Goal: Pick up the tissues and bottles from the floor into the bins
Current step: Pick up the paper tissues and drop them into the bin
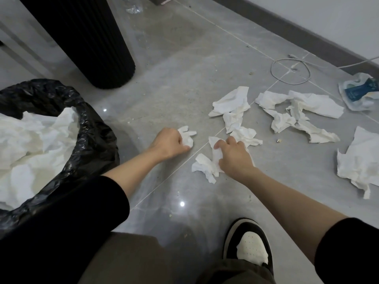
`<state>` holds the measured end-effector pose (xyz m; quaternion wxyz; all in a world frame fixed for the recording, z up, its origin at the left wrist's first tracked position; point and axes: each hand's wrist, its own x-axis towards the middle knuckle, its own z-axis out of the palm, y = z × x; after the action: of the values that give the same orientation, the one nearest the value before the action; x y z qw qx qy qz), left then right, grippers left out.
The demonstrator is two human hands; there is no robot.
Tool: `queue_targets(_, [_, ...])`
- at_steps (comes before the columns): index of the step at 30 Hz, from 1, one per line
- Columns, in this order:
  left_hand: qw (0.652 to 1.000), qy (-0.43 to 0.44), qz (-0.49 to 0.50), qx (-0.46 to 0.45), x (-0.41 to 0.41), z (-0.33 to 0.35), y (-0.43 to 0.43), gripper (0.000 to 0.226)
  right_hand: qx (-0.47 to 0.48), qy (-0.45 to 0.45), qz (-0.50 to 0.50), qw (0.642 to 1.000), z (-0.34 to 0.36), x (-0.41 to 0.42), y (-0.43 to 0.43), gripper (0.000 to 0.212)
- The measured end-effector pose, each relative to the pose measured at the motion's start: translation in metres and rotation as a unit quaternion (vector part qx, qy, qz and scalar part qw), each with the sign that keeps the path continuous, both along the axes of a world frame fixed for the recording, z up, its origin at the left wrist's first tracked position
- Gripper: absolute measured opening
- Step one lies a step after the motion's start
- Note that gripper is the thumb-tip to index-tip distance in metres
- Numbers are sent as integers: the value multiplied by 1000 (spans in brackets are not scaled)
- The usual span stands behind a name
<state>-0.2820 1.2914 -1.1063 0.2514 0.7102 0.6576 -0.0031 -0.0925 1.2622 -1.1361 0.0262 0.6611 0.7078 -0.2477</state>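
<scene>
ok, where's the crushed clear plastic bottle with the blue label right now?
Head view, far right: the crushed clear plastic bottle lies on the grey floor near the dark baseboard, right of the looped white cable and beyond the white tissues.

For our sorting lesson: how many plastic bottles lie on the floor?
2. A crushed blue-labelled bottle at the far right near the wall; a clear bottle at the top edge, partly cut off. Others may lie out of view.

Black sleeves, brown trousers, black-white sneaker.
</scene>
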Motion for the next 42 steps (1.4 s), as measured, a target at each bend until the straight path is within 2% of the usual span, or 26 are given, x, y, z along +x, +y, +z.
queue_targets(3, [999,20,-10,-49,-1,-2,-6,30,24,-10,11,1000,-3,4,-2,51])
queue_targets(6, [998,21,10,-58,-3,-8,-4,20,40,5,12,999,-4,8,-2,55])
queue_targets(7, [998,0,23,-58,-5,-10,-3,29,45,15,10,999,-4,9,-1,56])
queue_targets(9, [995,-47,38,-74,-8,-15,-3,61,43,30,11,999,-4,11,0,56])
queue_targets(10, [995,-56,32,-76,-9,-18,-2,68,34,36,16,999,-4,13,0,54])
queue_targets(12, [996,-45,18,-72,-10,-23,-2,65,14,73,20,997,-5,17,-1,47])
queue_targets(14, [998,-40,17,-56,-10,-26,0,58,8,170,-41,984,-6,19,-4,40])
queue_targets(16, [998,-37,18,-38,-12,-27,1,50,8,276,-156,948,-6,16,-3,34])
queue_targets(18, [999,-29,12,-26,-13,-28,1,42,6,332,-240,912,-6,16,-2,34])
queue_targets(19, [1000,-22,8,-20,-13,-28,1,38,13,314,-236,920,-7,18,-3,35])
queue_targets(20, [1000,-14,3,-14,-13,-29,1,35,24,262,-193,945,-8,21,-6,36])
queue_targets(22, [1000,7,-11,-1,-10,-29,1,27,41,146,-61,987,-10,27,-13,37])
queue_targets(23, [1000,20,-21,6,-9,-27,0,24,45,101,-12,994,-11,29,-17,38])
queue_targets(25, [998,44,-47,19,-6,-24,-1,19,60,37,23,997,-13,31,-22,37])
queue_targets(28, [996,54,-67,24,-4,-21,-1,16,65,36,-3,997,-13,30,-22,31])
queue_targets(31, [997,43,-59,21,-3,-13,0,16,17,73,-39,996,-12,25,-14,28])
queue_targets(34, [999,-4,-18,42,-3,2,2,16,13,171,-151,974,2,17,-6,22])
queue_targets(38, [988,-80,43,128,-8,36,3,14,41,330,-258,907,37,-1,5,15])
queue_targets(42, [969,-133,94,188,-17,78,-1,14,36,405,-287,867,79,-24,14,19])
